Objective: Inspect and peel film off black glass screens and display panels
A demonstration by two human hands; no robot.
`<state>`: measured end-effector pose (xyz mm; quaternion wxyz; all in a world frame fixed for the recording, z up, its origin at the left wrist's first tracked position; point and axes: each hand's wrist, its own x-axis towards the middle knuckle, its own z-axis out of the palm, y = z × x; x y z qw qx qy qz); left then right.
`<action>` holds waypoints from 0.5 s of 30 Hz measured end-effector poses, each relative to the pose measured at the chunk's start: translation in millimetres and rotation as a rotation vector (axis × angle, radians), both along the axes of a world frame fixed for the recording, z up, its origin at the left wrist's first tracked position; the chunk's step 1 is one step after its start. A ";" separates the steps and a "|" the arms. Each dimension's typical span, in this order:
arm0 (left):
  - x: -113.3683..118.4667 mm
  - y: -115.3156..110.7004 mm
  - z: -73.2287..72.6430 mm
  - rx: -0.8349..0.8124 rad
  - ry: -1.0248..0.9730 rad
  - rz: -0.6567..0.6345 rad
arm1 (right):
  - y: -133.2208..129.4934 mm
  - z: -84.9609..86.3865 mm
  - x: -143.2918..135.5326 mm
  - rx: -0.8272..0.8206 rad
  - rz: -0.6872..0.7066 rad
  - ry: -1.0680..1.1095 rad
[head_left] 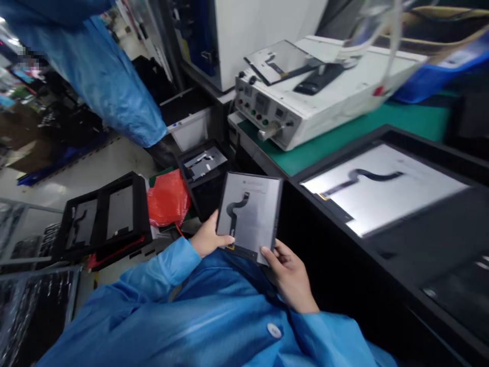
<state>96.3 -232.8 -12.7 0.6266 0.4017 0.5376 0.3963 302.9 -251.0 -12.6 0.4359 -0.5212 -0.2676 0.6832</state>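
Note:
Both of my hands hold a flat display panel in front of my body. Its silver back faces up, with a dark ribbon cable curving over it. My left hand grips the lower left edge, thumb lying on the back near the cable's lower end. The lower right corner is pinched by my right hand, thumb on top and fingers partly hidden beneath. To the right, a similar silver panel lies in a black foam tray.
A white control box stands on a green mat, carrying another panel. Black foam trays with panels and a red wrapped bundle lie left. A person in a blue sleeve stands at upper left. A blue bin sits upper right.

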 end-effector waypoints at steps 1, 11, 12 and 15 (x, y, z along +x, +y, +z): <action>2.0 -1.2 -2.0 -0.008 -0.005 0.008 | -1.4 -1.4 1.9 -0.040 0.001 -0.012; 3.5 -8.8 -19.5 -0.081 -0.369 0.363 | 12.2 -25.4 6.9 -0.177 0.184 -0.114; 1.0 -11.6 -21.5 -0.111 -0.387 0.387 | 11.0 -25.4 4.9 -0.176 0.198 -0.113; -5.5 -20.8 -30.7 -0.163 -0.372 0.426 | 4.0 -28.2 1.3 -0.143 0.270 -0.106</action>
